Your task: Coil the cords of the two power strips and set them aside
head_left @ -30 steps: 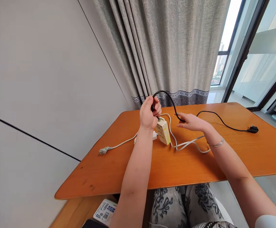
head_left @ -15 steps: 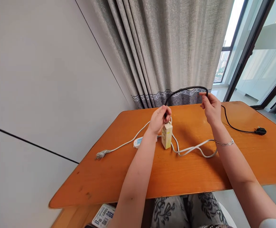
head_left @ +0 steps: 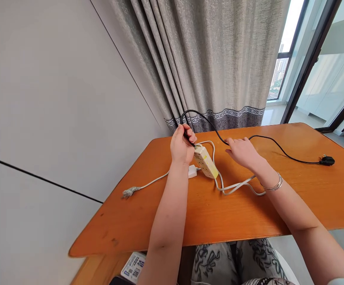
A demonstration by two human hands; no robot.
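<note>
My left hand [head_left: 184,144] is closed round a black power cord [head_left: 201,114], just above the end of a cream power strip [head_left: 206,162]. This strip tilts, its near end low over the orange-brown table. From my left hand the cord arches up and drops to my right hand [head_left: 243,152], whose fingers close on it low over the tabletop; part of that grip is hidden. Farther right the cord ends in a black plug [head_left: 326,160]. A white power strip [head_left: 192,171] lies partly hidden behind my left forearm, with white cable [head_left: 234,188] looped beside it.
A white plug [head_left: 130,192] rests on the left of the table [head_left: 228,221]. Grey curtains [head_left: 219,59] hang behind the far edge, and a pale wall [head_left: 41,99] rises at left. Below the near edge is a printed white box [head_left: 133,267].
My left hand has moved left, and the cream strip has gone from upright to tilted. My right hand has come down and left along the black cord to the tabletop.
</note>
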